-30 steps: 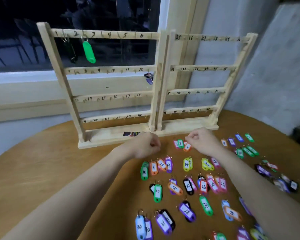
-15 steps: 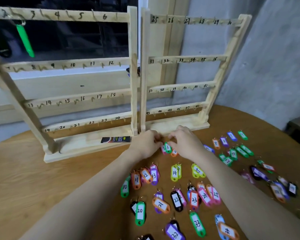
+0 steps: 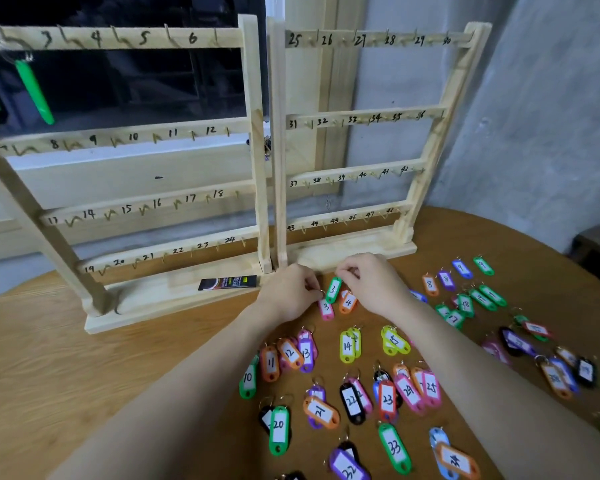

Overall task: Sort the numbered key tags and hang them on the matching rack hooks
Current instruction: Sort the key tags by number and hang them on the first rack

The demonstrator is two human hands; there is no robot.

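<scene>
Racks (image 3: 257,140) pale wood, black handwritten numbers. Counter (image 3: 49,358) brown wood grain. Hanging tag (image 3: 33,90) bright green. Tag 3 (image 3: 333,289) green, white label; second 3 (image 3: 326,308) pink. Tag 4 (image 3: 348,302) orange. Tag 14 (image 3: 347,346) yellow-green. Tag 11 (image 3: 270,363) orange; 13 (image 3: 306,353) purple; 10 (image 3: 248,379) green. Tag 20 (image 3: 279,429) green; 21 (image 3: 321,412) orange; 22 (image 3: 351,401) black; 23 (image 3: 387,398) red; 24 (image 3: 408,391) pink; 33 (image 3: 394,448) green. Small packet (image 3: 227,282) black with yellow and white print. Wall (image 3: 551,116) grey.
</scene>
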